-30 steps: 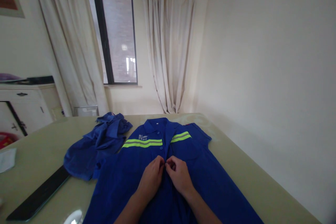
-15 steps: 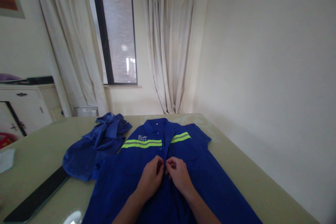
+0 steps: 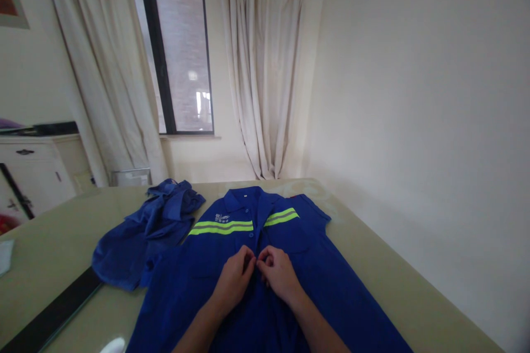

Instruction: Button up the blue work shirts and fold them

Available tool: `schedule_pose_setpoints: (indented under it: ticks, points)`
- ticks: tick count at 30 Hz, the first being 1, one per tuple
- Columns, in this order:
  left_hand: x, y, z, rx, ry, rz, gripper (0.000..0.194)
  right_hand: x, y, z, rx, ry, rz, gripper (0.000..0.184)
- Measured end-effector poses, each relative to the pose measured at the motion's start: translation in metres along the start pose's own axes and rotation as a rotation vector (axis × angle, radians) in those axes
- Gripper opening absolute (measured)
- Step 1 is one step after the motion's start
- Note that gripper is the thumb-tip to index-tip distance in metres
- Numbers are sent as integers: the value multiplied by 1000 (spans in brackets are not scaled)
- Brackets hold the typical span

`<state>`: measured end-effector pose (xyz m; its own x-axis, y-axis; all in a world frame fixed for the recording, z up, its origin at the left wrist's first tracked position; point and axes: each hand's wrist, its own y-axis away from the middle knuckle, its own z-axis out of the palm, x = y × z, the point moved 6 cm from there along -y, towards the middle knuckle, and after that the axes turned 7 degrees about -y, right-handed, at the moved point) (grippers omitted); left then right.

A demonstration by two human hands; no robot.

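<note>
We've got a blue work shirt [image 3: 265, 309] laid out face up on the pale green table [image 3: 393, 281], collar [image 3: 244, 198] at the far end and the body running back toward us. Both our hands are at the middle of its front opening, just below the chest. Our left hand [image 3: 234, 278] has thumb and fingertips pinched together on one front edge of the shirt, and our right hand [image 3: 279, 274] is doing the same on the other side, the two sets of fingertips almost meeting. Can't tell if there's a button in there, fingers are covering it. Just above them we can see a small button [image 3: 250, 235], then a yellow-green stripe [image 3: 223, 226] with a grey line through it, and some white print [image 3: 222, 218] over that. Off to the left, right up against the shirt, there's a crumpled blue garment [image 3: 136, 242] with a long black strip [image 3: 53, 311] poking out from its near end. Behind the table we've got a dark-framed window [image 3: 182, 55] between two cream curtains [image 3: 265, 66].
</note>
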<state>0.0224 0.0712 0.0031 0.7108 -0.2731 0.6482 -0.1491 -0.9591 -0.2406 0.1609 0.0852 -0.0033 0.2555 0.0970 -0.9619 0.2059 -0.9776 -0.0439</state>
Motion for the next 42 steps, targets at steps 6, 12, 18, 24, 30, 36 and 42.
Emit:
schedule_pose_setpoints:
  ticks: [6,12,18,24,30,36,42]
  points:
    - [2,0,-4,-2,174,-19,21,7,-10,-3,13,-88,-10,7]
    - [-1,-1,-5,31,184,-44,21,7,-11,-4,32,-113,41,12]
    - [0,-1,-3,14,173,-37,19,0,-4,-3,76,18,-60,6]
    - [6,1,-7,19,150,-44,19,0,-5,-6,75,59,-78,4]
    - [7,1,-8,38,124,-40,25,0,-6,-6,47,103,-110,8]
    - [3,1,-5,44,73,-66,21,-6,-3,-6,41,152,-124,10]
    - [7,3,-4,57,-49,-51,19,-8,-1,-7,73,214,-144,10]
